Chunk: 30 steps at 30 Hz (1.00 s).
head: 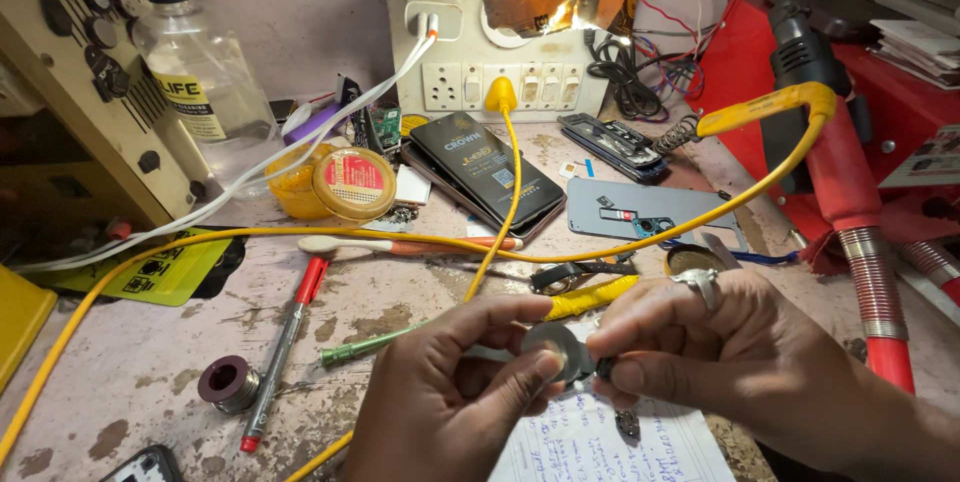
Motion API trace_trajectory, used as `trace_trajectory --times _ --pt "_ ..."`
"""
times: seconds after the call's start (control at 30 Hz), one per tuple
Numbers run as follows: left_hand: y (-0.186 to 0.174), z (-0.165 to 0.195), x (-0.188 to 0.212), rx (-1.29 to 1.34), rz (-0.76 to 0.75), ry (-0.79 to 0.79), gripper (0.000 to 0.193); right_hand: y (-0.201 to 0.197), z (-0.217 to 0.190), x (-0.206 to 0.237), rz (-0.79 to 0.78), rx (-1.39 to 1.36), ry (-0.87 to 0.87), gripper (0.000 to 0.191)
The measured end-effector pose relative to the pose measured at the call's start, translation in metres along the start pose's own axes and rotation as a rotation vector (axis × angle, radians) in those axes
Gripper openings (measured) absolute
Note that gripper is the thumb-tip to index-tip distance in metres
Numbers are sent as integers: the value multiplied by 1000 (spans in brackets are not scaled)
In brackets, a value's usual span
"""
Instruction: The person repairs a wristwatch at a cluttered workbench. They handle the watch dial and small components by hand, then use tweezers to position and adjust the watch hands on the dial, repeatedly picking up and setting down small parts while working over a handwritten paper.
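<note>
The left hand [440, 402] pinches a small round grey disc [553, 347] between thumb and forefinger, its flat face turned up toward the camera. The right hand [730, 362], at three o'clock of it, grips the disc's right edge. Being round, the disc shows no long axis; it is held above a handwritten paper [600, 442].

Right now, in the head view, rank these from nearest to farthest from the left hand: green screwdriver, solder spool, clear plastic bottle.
From the left hand:
1. Green screwdriver, just up-left of the hand.
2. Solder spool, farther left on the bench.
3. Clear plastic bottle, far back-left.
</note>
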<state>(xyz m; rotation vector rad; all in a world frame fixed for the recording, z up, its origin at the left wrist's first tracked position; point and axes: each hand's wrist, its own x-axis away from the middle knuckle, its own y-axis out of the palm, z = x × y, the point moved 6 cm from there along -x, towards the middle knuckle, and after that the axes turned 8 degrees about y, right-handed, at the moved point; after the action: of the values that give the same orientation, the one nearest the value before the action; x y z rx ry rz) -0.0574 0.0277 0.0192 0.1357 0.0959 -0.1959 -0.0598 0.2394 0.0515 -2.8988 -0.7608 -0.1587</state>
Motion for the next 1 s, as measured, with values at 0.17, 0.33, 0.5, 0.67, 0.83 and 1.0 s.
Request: trace_trajectory --times 0.17,0.33,0.5,0.67,0.83,1.0 --pt "8 0 1 118 -32 49 42 -1 5 -1 111 -9 39 27" --pt "9 -2 1 197 -98 87 45 8 -1 -2 130 -17 -83 23" --pt "12 0 2 178 -160 173 38 9 -2 0 157 -104 -122 24" --pt "12 0 6 240 -167 93 38 5 -1 0 202 -27 -80 20" --pt "16 1 7 296 -165 43 36 13 -11 1 149 39 -263 16" --pt "15 -1 3 320 -178 49 25 10 -5 1 293 175 -151 20"
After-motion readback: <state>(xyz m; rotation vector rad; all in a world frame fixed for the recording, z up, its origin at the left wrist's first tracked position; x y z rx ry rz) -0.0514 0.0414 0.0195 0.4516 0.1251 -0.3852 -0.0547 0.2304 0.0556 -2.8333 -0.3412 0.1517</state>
